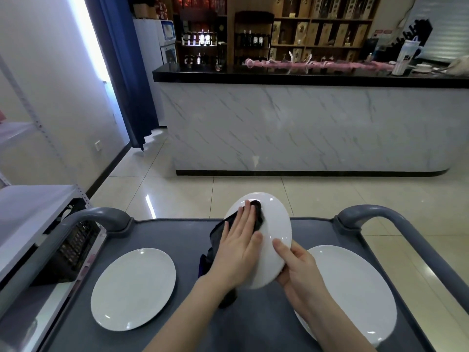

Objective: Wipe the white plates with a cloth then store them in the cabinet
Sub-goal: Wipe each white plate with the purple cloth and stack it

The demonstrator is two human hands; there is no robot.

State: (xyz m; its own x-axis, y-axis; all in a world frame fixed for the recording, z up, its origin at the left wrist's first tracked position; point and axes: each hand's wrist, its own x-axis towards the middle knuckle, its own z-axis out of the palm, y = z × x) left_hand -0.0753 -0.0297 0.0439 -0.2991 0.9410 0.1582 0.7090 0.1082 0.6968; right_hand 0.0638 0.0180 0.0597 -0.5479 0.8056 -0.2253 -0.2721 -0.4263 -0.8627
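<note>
Near-left of the cart top: left plate (133,288), white, lying flat and face up, well apart from both hands.
Near-right of the cart top: right plate (355,288), white and flat, its near-left part hidden by the right forearm.
Cart (177,232): grey service trolley with a raised rim and a curved handle at each far corner.
Right hand (299,273): clamped on the lower rim of the held plate, thumb laid over the face, fingers curled behind.
Held plate (276,224): white, raised above the middle of the cart and tilted, face toward the person, far rim uppermost.
Left hand (238,246): flat, fingers straight and close together, pressing the cloth against the plate's face.
Cloth (258,217): dark and soft, bunched under the palm; a loose end hangs toward the cart top, left of the plate.
Handling (judgement): glazed ceramic, so rigid, smooth, probably slippery and brittle if dropped. The rim is the sound place to grip, thumb above and fingers below. The flat plates will need fingertips worked under an edge.
Stage (judgement): wiping of one plate is under way; two lie waiting; none is stored.
Beyond the cart's far edge: bar counter (304,128), marble-patterned front, black top.
Farthest: shelves (330,34) of bottles and boxes; blue curtain (127,72) at left. Which unit is the cabinet cannot be told.
</note>
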